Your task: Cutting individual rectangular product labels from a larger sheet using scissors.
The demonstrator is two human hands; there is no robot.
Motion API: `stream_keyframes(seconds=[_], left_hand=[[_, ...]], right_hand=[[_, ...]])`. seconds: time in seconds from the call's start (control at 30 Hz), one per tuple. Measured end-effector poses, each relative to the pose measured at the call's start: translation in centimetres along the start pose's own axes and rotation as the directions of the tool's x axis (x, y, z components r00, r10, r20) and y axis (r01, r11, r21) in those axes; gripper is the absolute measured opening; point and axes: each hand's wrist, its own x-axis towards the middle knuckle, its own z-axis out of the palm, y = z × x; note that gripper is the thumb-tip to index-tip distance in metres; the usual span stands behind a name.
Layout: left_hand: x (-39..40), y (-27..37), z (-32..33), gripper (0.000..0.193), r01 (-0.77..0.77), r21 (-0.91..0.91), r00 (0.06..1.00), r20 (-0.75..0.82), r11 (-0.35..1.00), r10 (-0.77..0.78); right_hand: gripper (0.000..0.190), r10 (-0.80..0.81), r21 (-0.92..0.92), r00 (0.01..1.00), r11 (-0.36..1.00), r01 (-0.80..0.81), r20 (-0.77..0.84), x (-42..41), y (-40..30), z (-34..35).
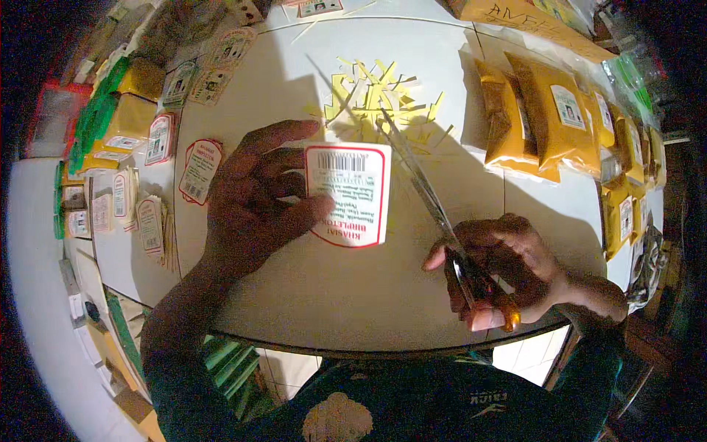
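Between the thumb and fingers of my left hand is a white paper label with a red border, a barcode and print, upside down to me. Its top left corner looks squared and its lower edge comes to rounded shoulders. My right hand grips a pair of scissors by the handles, one of which shows amber. The blades point away from me, to the right of the label and apart from it. Beyond both hands lies a heap of thin yellow and white paper offcuts.
Stacks of cut labels lie left, with further label bundles beside them. Plastic pouches of orange-brown powder stand at the right, and more pouches at the far left. A cardboard box sits at the back right of the white table.
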Motion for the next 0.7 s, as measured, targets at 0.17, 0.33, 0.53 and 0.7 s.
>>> stream_keyframes(seconds=[0.17, 0.33, 0.53, 0.7], left_hand=[[0.2, 0.6, -0.1, 0.045, -0.119, 0.171, 0.993, 0.039, 0.978, 0.114], [-0.3, 0.4, 0.2, 0.028, -0.311, 0.286, 0.945, 0.194, 0.906, 0.262], [-0.2, 1.0, 0.3, 0.030, -0.194, 0.498, 0.971, 0.222, 0.845, 0.092], [-0.2, 0.8, 0.2, 0.026, -0.333, 0.513, 0.933, 0.301, 0.791, 0.198]], right_hand=[[0.033, -0.020, 0.120, 0.999, 0.993, 0.015, 0.037, -0.1, -0.4, 0.0], [0.036, 0.025, 0.027, 0.996, 0.999, -0.027, 0.085, 0.3, -0.4, 0.1], [0.045, 0.031, 0.042, 0.992, 0.998, -0.036, 0.120, 0.3, 0.2, 0.1], [0.026, 0.004, 0.251, 1.000, 0.968, -0.005, 0.006, -0.2, 0.2, 0.9]])
